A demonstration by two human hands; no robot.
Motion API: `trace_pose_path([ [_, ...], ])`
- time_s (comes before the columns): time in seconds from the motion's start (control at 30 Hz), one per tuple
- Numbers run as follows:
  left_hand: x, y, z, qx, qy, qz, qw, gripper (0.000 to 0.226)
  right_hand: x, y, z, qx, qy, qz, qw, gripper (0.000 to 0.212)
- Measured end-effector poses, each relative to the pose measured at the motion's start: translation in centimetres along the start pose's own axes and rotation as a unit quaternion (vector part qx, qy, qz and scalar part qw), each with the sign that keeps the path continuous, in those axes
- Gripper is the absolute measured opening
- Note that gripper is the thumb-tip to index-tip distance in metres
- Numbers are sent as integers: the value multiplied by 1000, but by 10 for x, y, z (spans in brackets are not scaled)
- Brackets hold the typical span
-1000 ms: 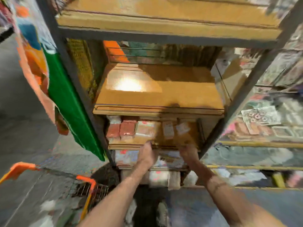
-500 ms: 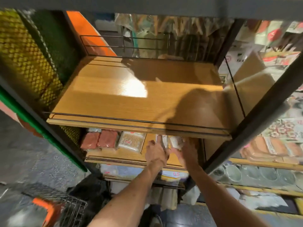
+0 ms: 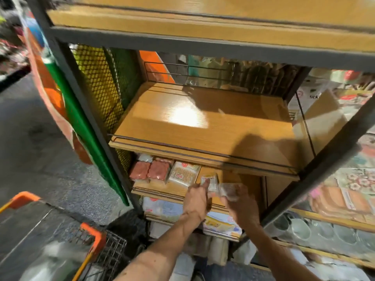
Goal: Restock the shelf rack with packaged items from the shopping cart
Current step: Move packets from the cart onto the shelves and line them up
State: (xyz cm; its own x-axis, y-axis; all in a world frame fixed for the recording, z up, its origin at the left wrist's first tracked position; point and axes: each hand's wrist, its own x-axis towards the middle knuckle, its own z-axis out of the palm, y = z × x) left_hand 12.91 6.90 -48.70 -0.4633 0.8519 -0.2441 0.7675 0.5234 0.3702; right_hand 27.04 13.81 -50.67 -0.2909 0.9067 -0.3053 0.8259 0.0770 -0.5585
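Hands eased nearer, left hand [image 3: 195, 201] pinching labelled packet [image 3: 210, 181] over lower shelf [image 3: 172, 189], right hand [image 3: 242, 205] seemingly gripping blurred clear packet [image 3: 230, 190], pink packets [image 3: 150, 171] far left, upper board [image 3: 203, 128] overhanging, shopping cart [image 3: 110, 252] near left.

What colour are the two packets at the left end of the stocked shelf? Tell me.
Reddish pink packets, seen best in the head view.

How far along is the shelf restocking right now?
Done: two pink packets and a striped white packet lie on the lower wooden shelf. In hand: the left hand pinches a small labelled packet, the right hand grips a crinkled clear packet, both at that shelf. Left: the wide middle shelf looks bare; the orange-trimmed wire cart is too blurred to judge.
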Motion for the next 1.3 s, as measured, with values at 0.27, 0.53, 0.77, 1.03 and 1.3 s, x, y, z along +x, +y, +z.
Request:
trace_pose_path([
  [0.27, -106, -70, -86, -153, 102, -14, 983, 54, -106, -94, -11, 61, -12, -86, 994, 34],
  [0.53, -272, -193, -160, -201, 249, -74, 945, 45, -246, -205, 53, 59, -118, -187, 974, 45],
  [0.77, -428, -307, -142, -219, 297, -248, 896, 48, -375, -265, 157, -48, -232, -303, 923, 54],
  [1.03, -551, -370, -49, -319, 239, -391, 830, 46, -466, -261, 258, -280, -372, -366, 806, 62],
  [1.3, -554, -384, -19, -344, 132, -460, 808, 53, -459, -262, 301, -361, -420, -420, 718, 59],
])
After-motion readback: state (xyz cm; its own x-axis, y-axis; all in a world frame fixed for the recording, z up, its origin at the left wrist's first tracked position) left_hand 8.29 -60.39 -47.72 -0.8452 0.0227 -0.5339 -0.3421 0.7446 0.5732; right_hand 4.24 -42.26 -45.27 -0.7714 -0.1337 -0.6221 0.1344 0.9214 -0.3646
